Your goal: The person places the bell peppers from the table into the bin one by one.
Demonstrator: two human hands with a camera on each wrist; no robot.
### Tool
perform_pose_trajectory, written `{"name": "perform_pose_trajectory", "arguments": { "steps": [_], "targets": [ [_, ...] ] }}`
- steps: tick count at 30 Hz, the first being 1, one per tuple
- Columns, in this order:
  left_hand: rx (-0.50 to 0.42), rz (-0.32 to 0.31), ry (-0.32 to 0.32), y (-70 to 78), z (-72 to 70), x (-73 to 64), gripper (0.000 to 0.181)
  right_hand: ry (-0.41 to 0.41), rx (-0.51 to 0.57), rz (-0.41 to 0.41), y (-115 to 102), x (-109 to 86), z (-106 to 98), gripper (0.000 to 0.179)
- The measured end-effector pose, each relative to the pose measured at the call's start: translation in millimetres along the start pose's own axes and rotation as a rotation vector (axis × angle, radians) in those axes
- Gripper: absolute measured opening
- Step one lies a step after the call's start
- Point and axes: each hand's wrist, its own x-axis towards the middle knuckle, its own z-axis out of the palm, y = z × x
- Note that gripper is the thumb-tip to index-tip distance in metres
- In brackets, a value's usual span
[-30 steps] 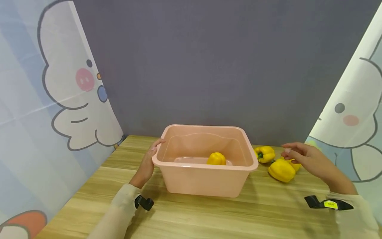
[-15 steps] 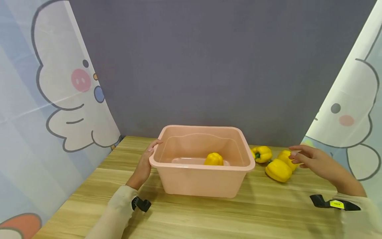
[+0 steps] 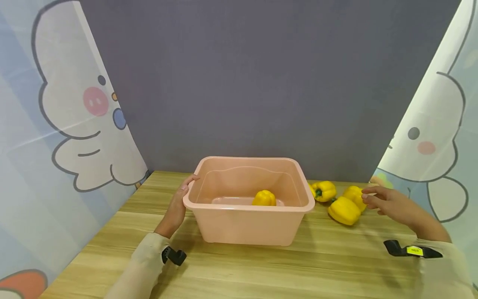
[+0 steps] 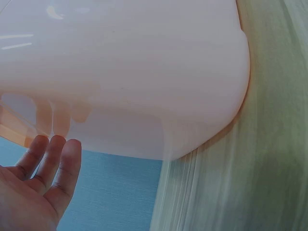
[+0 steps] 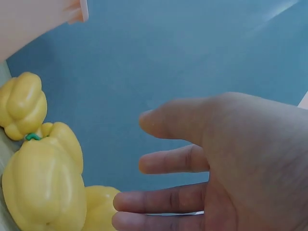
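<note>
A pink plastic basin (image 3: 246, 226) stands on the wooden table. One yellow bell pepper (image 3: 264, 198) lies inside it. My left hand (image 3: 177, 207) holds the basin's left rim, one finger over the edge; in the left wrist view, three fingertips (image 4: 71, 147) meet the outer wall. To the right of the basin sits a group of yellow bell peppers, among them a front pepper (image 3: 344, 211), one behind it (image 3: 355, 197) and one nearer the basin (image 3: 324, 191). My right hand (image 3: 393, 205) hovers at the group's right side, fingers loosely extended, holding nothing.
The wooden table (image 3: 239, 272) runs up to a grey backing panel (image 3: 239, 83). Cartoon-printed curtains flank it, a left curtain (image 3: 74, 158) and a right curtain (image 3: 422, 166). Part of another yellow pepper (image 3: 311, 189) shows behind the basin's right rim.
My right hand has moved off to the right of the peppers and a little lower, uncovering the rear one. My left hand stays on the basin rim. The whole scene has shifted slightly left.
</note>
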Motion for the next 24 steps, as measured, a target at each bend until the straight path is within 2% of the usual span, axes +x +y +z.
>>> {"name": "perform_pose_trajectory", "arguments": {
  "steps": [11,24],
  "targets": [
    [-0.012,-0.001,-0.01,2.1,-0.4,1.8,0.056,-0.042,0.048,0.042,14.5,2.2,2.0,0.055],
    [-0.027,-0.034,-0.024,1.5,-3.4,0.5,0.057,-0.013,-0.022,0.054,19.8,9.8,12.0,0.054]
  ]
}}
